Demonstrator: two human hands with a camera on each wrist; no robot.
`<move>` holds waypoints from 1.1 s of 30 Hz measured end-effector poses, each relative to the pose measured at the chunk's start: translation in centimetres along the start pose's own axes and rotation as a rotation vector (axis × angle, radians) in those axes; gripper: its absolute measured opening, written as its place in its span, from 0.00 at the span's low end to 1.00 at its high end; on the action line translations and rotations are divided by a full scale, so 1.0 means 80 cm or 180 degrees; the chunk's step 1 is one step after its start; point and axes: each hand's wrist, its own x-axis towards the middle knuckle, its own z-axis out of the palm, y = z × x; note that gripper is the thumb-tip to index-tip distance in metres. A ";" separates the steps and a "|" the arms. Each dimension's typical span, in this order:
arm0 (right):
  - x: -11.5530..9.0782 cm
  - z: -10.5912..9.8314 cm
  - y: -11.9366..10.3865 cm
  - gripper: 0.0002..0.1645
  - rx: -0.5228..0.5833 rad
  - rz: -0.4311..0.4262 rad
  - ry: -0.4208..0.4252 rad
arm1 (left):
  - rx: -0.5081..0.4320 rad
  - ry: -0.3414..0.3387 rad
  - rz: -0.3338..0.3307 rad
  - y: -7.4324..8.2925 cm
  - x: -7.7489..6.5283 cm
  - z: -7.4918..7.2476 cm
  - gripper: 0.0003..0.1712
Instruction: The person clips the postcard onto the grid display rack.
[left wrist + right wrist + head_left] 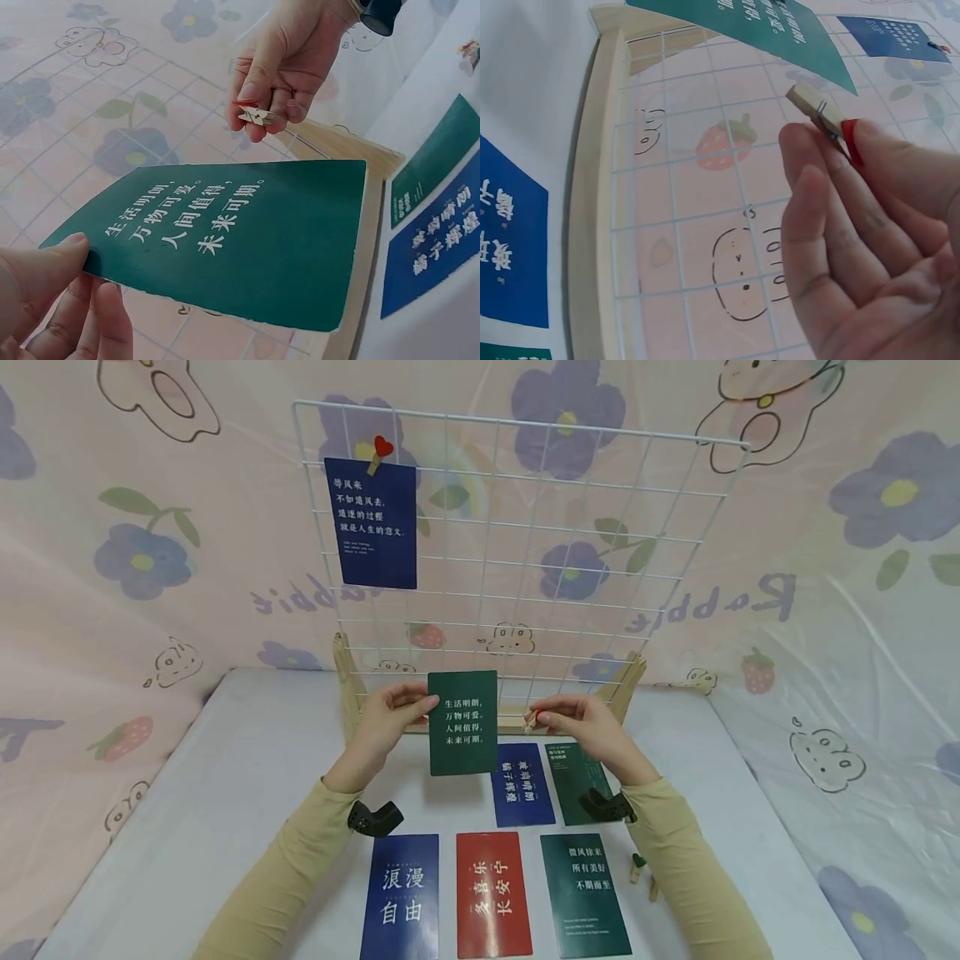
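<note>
My left hand (384, 722) pinches the left edge of a green card (462, 752) with white writing and holds it upright above the table. To its right, my right hand (588, 727) pinches a small wooden clothespin (815, 107) with a red decoration, apart from the card. Behind both hands stands a white wire grid (510, 518) in a wooden base. On the grid's upper left hangs a blue card (375, 547), held by a clothespin with a red heart (383, 446).
On the white table (187, 827) lie a blue card (523, 802), a green card (573, 777), a larger blue card (400, 935), a red card (495, 935) and another green card (585, 902). Loose clothespins (636, 870) lie beside my right sleeve. A patterned cloth (862, 635) surrounds the table.
</note>
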 end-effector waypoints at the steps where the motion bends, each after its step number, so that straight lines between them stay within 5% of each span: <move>1: 0.000 -0.001 -0.002 0.17 0.0021 -0.0024 -0.0012 | -0.0004 0.0003 0.0003 0.002 0.000 0.000 0.18; 33: 0.019 -0.014 -0.060 0.18 0.0079 -0.0263 0.0090 | -0.0087 0.0024 0.0513 0.045 0.011 -0.002 0.15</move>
